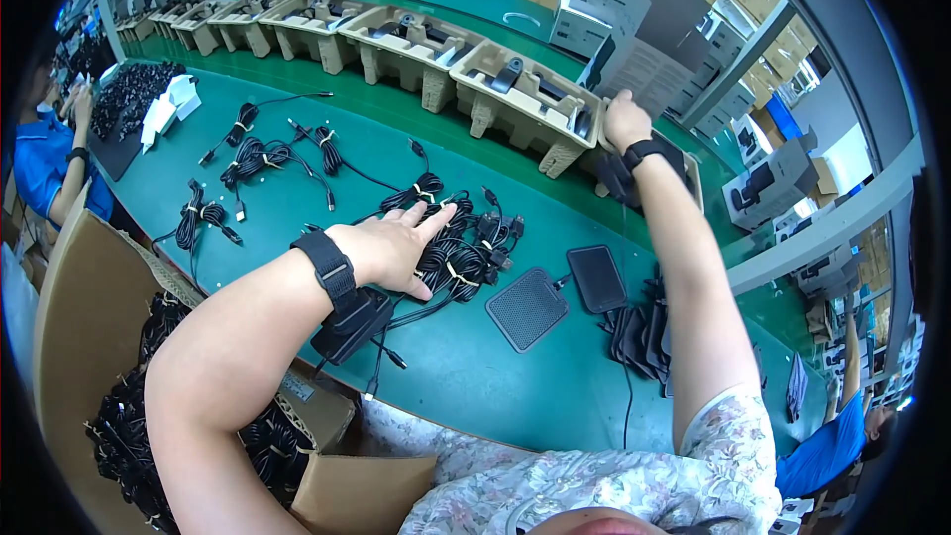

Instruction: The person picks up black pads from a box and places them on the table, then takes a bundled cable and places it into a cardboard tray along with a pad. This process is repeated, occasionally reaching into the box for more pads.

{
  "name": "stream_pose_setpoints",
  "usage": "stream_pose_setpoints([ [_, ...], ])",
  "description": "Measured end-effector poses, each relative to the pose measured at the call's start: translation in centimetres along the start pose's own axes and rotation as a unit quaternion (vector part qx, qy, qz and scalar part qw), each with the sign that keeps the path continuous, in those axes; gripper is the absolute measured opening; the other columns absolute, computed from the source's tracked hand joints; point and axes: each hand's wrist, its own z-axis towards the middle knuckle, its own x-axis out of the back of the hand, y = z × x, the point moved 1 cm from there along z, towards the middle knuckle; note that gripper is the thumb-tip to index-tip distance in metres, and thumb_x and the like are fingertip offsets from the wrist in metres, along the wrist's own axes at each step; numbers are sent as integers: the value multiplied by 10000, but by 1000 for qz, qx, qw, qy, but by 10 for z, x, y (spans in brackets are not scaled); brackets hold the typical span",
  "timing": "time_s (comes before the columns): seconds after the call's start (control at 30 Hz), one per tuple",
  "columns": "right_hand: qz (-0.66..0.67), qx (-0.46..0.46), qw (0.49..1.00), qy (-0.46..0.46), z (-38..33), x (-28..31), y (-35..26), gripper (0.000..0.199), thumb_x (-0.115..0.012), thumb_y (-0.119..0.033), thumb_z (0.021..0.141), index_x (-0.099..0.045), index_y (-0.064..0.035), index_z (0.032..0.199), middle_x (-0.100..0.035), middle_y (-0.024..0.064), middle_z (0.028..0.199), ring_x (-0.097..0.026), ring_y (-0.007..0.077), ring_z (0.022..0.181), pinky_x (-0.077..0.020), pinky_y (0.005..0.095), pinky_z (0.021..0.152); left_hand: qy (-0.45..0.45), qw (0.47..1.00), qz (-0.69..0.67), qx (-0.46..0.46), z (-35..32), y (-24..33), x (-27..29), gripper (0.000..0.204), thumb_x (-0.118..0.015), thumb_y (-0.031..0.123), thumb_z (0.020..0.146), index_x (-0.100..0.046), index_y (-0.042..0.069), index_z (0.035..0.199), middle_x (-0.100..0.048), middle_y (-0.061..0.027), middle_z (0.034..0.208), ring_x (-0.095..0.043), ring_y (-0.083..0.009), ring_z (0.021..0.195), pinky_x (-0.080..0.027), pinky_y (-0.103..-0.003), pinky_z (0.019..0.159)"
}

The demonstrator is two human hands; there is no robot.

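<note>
Both hands work apart — left hand flat, released, steadying bundled black cables; right hand clenched at the moulded pulp tray — contents unclear.

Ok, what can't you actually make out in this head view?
- Right hand: its fingers lie past the rim of the pulp tray, so any grip is hidden.
- Left hand: the palm covers part of the bundled black cables.
- Cardboard box at lower left: the left forearm hides some of its contents.
- Far trays: contents too small to tell.
</note>
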Motion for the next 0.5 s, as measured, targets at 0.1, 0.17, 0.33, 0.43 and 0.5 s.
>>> stream_pose_setpoints([
  [0.1, 86, -129, 987, 31, 1, -9, 2, 295, -554, -278, 828, -606, 7, 882, -656, 185, 860, -628, 347, 867, -493, 407, 747, 7, 1000, 6, -4, 3, -2, -1, 1104, -755, 399, 677, 7, 172, 1443, -167, -245, 1447, -229, -374, 1328, -259, -417, 1075],
  [0.17, 97, -25, 983, -153, 16, 12, 8, 312, -563, -275, 829, -562, 24, 921, -644, 201, 897, -627, 347, 847, -488, 395, 745, 6, 1000, 3, -10, 3, -3, -4, 1109, -758, 398, 675, 8, 166, 1442, -169, -249, 1445, -231, -375, 1326, -261, -416, 1074],
  [0.33, 150, 220, 945, -188, -6, 26, 42, 281, -581, -247, 830, -548, 27, 880, -628, 230, 892, -626, 311, 801, -474, 387, 707, 0, 1000, 2, 2, 2, -5, -3, 1121, -765, 387, 668, 12, 150, 1441, -180, -258, 1438, -250, -384, 1315, -279, -418, 1064],
  [0.43, 194, 139, 954, -181, -23, 34, 37, 249, -570, -236, 830, -584, -4, 920, -624, 230, 898, -609, 349, 835, -469, 402, 727, -5, 1000, 5, 1, 2, -4, -5, 1121, -767, 379, 668, 11, 147, 1440, -183, -259, 1436, -262, -392, 1306, -288, -422, 1058],
  [0.5, 217, 93, 955, -180, -34, 31, 34, 240, -564, -230, 830, -603, -20, 940, -622, 230, 901, -601, 367, 853, -467, 410, 738, 6, 1000, 10, 0, 2, -3, -5, 1123, -767, 378, 668, 15, 148, 1440, -183, -256, 1437, -251, -398, 1308, -291, -426, 1056],
])
